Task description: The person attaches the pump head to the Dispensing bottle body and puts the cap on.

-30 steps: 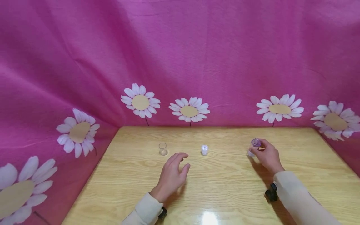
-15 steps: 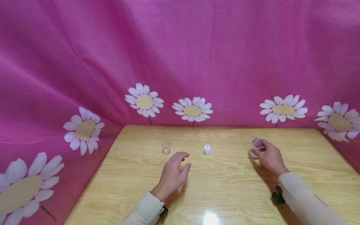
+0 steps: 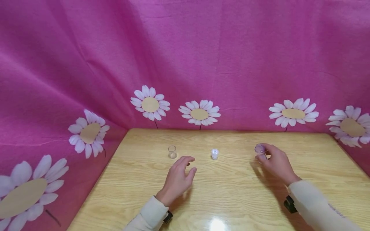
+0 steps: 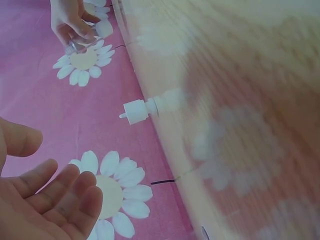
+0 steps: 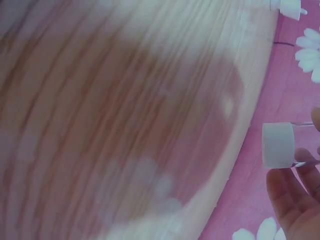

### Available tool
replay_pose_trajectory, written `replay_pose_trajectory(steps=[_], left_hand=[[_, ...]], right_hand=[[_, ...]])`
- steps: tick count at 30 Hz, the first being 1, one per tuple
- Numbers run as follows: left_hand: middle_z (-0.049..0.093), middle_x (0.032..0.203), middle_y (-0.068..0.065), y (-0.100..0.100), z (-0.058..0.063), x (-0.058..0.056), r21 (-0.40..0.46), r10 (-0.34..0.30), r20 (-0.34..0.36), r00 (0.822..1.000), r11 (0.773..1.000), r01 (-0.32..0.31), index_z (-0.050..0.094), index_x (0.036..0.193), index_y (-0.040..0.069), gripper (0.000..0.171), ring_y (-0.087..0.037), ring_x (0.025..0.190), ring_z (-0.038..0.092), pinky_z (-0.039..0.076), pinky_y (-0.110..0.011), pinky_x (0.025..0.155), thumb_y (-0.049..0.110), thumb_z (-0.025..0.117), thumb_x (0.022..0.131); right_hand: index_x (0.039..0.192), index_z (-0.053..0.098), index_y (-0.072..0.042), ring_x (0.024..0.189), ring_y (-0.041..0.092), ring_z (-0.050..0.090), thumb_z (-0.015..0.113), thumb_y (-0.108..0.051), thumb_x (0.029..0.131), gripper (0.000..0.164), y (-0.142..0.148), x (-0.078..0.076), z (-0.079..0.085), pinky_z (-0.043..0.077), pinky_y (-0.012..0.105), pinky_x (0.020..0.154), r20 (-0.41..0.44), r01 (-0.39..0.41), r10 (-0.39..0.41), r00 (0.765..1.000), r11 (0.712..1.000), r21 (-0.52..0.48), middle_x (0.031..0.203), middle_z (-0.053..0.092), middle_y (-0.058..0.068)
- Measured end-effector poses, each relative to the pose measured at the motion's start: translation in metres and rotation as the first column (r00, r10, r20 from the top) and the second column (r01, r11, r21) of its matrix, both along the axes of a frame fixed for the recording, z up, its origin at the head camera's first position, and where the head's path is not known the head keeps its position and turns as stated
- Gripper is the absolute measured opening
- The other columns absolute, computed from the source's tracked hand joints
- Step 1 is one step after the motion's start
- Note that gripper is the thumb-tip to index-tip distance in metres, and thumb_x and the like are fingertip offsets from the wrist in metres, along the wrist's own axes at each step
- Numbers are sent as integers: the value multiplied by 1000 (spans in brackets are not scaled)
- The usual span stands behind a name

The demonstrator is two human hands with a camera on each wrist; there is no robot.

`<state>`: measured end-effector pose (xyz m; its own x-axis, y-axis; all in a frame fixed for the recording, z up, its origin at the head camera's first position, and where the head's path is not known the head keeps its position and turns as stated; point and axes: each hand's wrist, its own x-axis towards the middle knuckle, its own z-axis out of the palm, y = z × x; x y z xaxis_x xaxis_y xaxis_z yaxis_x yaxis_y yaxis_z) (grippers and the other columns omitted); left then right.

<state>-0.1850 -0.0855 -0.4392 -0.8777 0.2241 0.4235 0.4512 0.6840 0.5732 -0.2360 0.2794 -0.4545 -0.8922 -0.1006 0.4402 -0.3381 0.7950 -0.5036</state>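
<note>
In the head view my right hand grips a small clear cup with a purplish tint, its rim facing up. The right wrist view shows a white cylindrical end on this cup, with fingers along the clear part. My left hand holds nothing; its fingers are loosely bent, thumb apart, over the table. Just beyond it stands a clear, colourless cup. Between the hands stands a small white cylinder, which has a short nub and a narrower section in the left wrist view.
The light wood table has a glossy surface that reflects the surroundings. Behind and to the left hangs a magenta cloth printed with white daisies. A black wrist device is strapped at the right cuff.
The clear cup in my right hand has tilted, and its white end shows less in the head view. My left hand stays almost still. The head view has shifted slightly.
</note>
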Motion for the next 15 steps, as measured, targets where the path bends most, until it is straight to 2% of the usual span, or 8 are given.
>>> replay_pose_trajectory(steps=[6, 15], left_hand=[[67, 124, -2, 0, 3, 1, 15, -28, 29, 999, 1000, 28, 64, 122, 12, 29, -21, 107, 66, 55, -36, 88, 18, 65, 94], [67, 125, -3, 1, 3, 2, -2, -27, 60, 998, 1000, 28, 64, 123, 10, 31, -21, 105, 65, 54, -36, 87, 18, 66, 93]], right_hand=[[120, 64, 2, 95, 36, 67, 78, -8, 82, 42, -12, -1, 2, 54, 52, 78, -91, -46, 49, 995, 998, 33, 107, 69, 21], [116, 66, 0, 87, 28, 65, 79, -4, 78, 41, -33, 0, 0, 53, 44, 72, -123, -87, 97, 988, 993, 83, 101, 69, 16]])
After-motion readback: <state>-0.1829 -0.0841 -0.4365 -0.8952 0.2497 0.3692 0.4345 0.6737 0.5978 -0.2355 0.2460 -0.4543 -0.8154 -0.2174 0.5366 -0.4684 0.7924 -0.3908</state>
